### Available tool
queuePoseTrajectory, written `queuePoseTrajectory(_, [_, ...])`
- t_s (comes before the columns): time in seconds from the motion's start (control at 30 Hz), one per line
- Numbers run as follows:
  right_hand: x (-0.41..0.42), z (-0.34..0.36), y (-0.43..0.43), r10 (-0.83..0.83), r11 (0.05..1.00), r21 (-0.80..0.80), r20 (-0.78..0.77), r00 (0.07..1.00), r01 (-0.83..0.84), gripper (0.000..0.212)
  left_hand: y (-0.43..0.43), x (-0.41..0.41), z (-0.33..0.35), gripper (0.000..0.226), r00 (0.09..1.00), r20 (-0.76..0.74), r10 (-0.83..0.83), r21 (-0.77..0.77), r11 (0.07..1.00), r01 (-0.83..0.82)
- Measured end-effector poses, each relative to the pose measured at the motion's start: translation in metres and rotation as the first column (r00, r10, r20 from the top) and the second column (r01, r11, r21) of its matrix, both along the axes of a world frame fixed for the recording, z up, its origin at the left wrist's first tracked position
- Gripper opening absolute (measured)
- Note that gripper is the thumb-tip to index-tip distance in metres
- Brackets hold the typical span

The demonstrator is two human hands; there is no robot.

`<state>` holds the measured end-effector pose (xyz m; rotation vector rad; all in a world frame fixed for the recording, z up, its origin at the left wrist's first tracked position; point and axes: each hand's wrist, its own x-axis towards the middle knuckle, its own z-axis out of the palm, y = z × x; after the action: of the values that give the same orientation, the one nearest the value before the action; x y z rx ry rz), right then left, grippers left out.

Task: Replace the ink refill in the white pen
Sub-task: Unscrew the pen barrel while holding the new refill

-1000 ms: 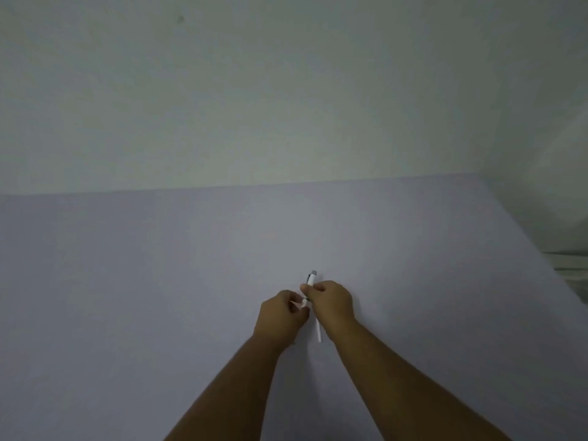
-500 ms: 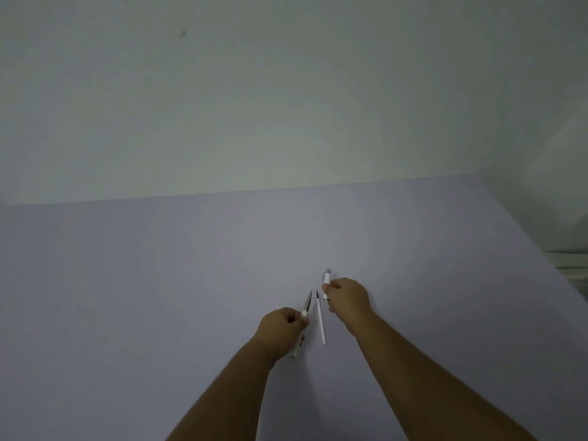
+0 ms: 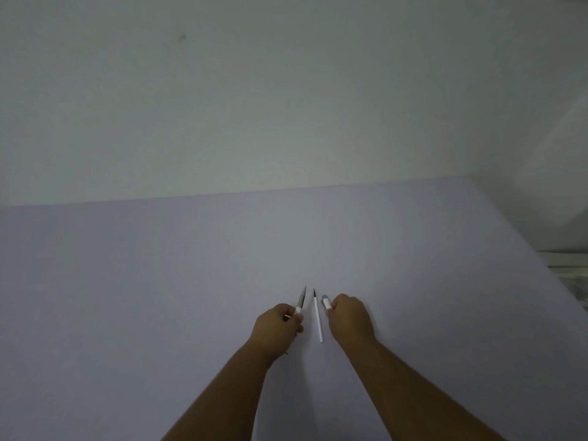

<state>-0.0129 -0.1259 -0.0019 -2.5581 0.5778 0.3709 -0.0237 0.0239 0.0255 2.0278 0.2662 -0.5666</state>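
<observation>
The white pen is in two pieces. My left hand (image 3: 277, 326) grips the front piece (image 3: 300, 301), whose grey pointed tip sticks up and away from me. My right hand (image 3: 350, 316) grips the rear piece (image 3: 325, 302), its grey end showing above my fist. Between the hands a thin white ink refill (image 3: 317, 316) with a dark tip lies on the pale lilac table (image 3: 159, 281), pointing away from me and touching neither hand. Most of both pen pieces is hidden inside my fists.
A plain pale wall rises behind the table's far edge. The table's right edge runs diagonally down to the right, with a pale ledge (image 3: 569, 265) beyond it.
My hands, joined on the pen a second ago, have drawn apart sideways with one pen piece each. The refill between them lies uncovered on the table.
</observation>
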Motion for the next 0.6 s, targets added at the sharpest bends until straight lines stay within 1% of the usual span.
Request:
queuePoseTrajectory(0.1, [-0.003, 0.001, -0.001, -0.009, 1.000, 0.022, 0.024, 1.000, 0.008, 0.028, 0.000, -0.002, 0.003, 0.022, 1.000, 0.016, -0.007, 0.010, 1.000, 0.007])
queuePoseTrajectory(0.17, [-0.004, 0.009, -0.001, -0.046, 0.997, 0.062, 0.068, 0.997, 0.042, 0.031, 0.000, -0.002, 0.005, 0.023, 0.999, 0.031, -0.015, 0.021, 1.000, 0.014])
queuePoseTrajectory(0.2, [-0.003, 0.015, 0.000, -0.073, 0.993, 0.102, 0.100, 0.992, 0.062, 0.033, 0.000, -0.002, 0.005, 0.023, 0.999, 0.042, -0.021, 0.034, 0.999, 0.020])
queuePoseTrajectory(0.23, [-0.002, 0.021, 0.002, -0.108, 0.980, 0.182, 0.136, 0.985, 0.083, 0.037, -0.001, -0.001, 0.006, 0.024, 0.998, 0.052, -0.025, 0.045, 0.999, 0.023])
queuePoseTrajectory(0.27, [-0.001, 0.027, 0.004, -0.153, 0.947, 0.303, 0.139, 0.978, 0.105, 0.041, -0.002, -0.001, 0.006, 0.024, 0.998, 0.058, -0.026, 0.048, 0.999, 0.023])
queuePoseTrajectory(0.33, [0.000, 0.039, 0.012, -0.207, 0.840, 0.525, 0.073, 0.976, 0.139, 0.047, -0.004, -0.001, 0.007, 0.023, 0.998, 0.067, -0.021, 0.026, 0.999, 0.019])
queuePoseTrajectory(0.37, [0.000, 0.042, 0.015, -0.197, 0.807, 0.576, 0.051, 0.979, 0.133, 0.046, -0.005, -0.001, 0.008, 0.023, 0.997, 0.073, -0.024, 0.014, 1.000, 0.023])
queuePoseTrajectory(0.47, [0.001, 0.044, 0.019, -0.178, 0.774, 0.625, 0.060, 0.982, 0.102, 0.032, -0.006, -0.002, 0.013, 0.025, 0.991, 0.117, -0.061, 0.025, 0.998, 0.058])
queuePoseTrajectory(0.53, [0.002, 0.044, 0.018, -0.202, 0.719, 0.686, 0.052, 0.978, 0.112, 0.025, -0.004, -0.002, 0.015, 0.027, 0.988, 0.134, -0.079, 0.019, 0.997, 0.077])
queuePoseTrajectory(0.6, [0.002, 0.046, 0.015, -0.207, 0.653, 0.750, 0.044, 0.977, 0.105, 0.019, -0.002, -0.001, 0.018, 0.028, 0.990, 0.112, -0.086, -0.014, 0.996, 0.088])
